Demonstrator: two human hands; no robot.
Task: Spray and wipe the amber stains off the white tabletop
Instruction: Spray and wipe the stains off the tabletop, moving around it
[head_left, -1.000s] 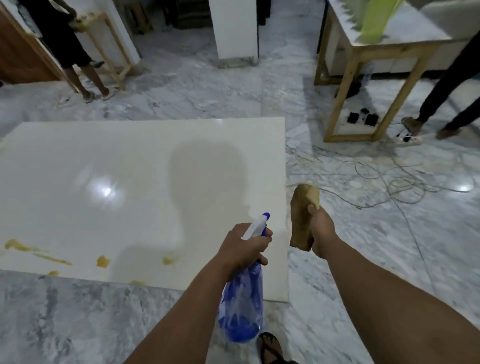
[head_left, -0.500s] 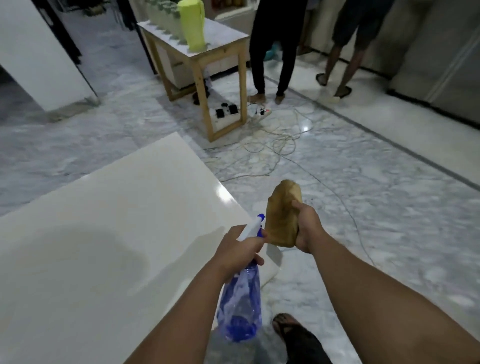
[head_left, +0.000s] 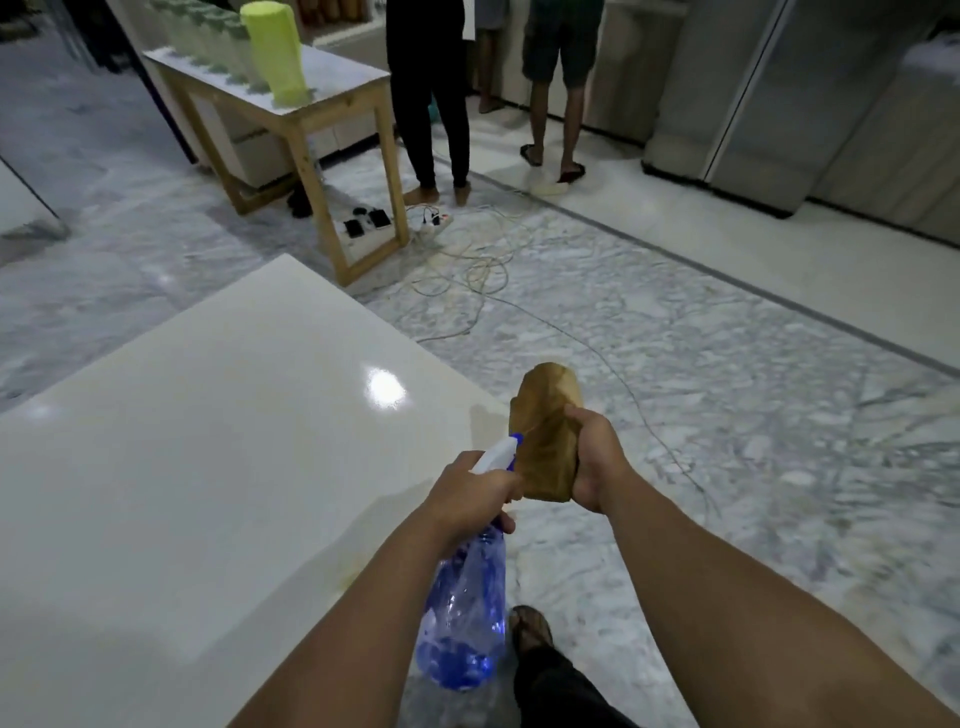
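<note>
While the left hand clenches the neck of a clear blue plastic spray bottle w/ white trigger head, bottle body hangs below the fist, over the grey marble floor. Right hand, just beside the left, grips a folded tan cloth upright. Glossy white tabletop lies left of both hands; no amber stains clear in this part, only a faint yellowish tint near the left forearm.
</note>
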